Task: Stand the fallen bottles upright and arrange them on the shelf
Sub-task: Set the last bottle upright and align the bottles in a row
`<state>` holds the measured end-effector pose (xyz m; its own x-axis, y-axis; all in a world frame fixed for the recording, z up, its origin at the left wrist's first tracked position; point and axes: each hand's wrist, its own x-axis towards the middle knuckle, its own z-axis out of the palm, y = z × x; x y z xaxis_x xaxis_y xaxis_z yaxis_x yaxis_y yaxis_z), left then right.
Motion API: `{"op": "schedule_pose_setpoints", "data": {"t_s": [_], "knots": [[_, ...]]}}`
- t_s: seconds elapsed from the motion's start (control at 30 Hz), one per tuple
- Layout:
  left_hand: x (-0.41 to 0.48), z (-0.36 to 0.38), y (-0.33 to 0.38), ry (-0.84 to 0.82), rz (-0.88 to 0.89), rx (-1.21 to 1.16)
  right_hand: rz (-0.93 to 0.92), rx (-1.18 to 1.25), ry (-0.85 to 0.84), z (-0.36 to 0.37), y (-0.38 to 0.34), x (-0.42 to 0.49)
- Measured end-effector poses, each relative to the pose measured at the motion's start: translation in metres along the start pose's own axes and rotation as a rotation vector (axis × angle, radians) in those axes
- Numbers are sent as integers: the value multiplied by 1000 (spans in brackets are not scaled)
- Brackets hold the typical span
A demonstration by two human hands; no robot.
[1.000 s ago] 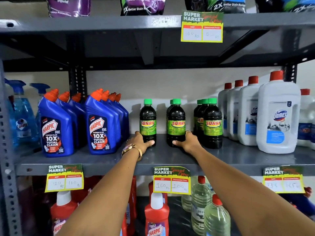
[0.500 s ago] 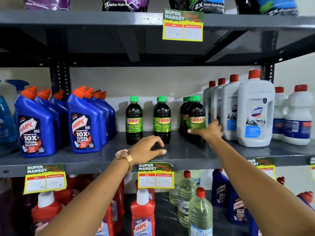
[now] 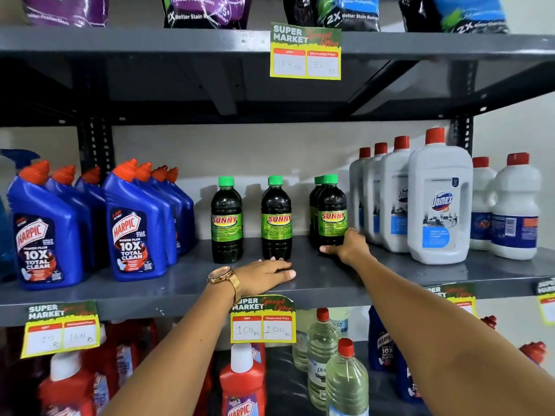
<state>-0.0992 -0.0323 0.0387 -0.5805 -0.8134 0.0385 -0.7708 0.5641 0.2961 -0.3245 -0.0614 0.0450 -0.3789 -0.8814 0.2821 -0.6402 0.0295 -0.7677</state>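
Dark Sunny bottles with green caps stand upright on the grey middle shelf: one at the left, one in the middle, and a front one on the right with more lined up behind it. My right hand wraps the base of the right front bottle, thumb across the front and fingers on its right side. My left hand, with a gold watch at the wrist, lies flat on the shelf just in front of the middle bottle and holds nothing.
Blue Harpic bottles fill the shelf's left side and white Domex bottles stand close on the right. Price tags hang on the shelf edge. Red Harpic and clear bottles stand below; pouches sit above.
My right hand left the middle Sunny bottle and went right to the base of the right front bottle. My left hand drew back from the left bottle onto the shelf front.
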Motion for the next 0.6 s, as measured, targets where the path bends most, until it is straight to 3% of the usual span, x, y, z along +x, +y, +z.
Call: {"op": "schedule_pose_setpoints", "data": {"t_s": [0.6], "knots": [[-7,-1,7,26,-6,-27,-18,-34,-14,4,6,6]]}}
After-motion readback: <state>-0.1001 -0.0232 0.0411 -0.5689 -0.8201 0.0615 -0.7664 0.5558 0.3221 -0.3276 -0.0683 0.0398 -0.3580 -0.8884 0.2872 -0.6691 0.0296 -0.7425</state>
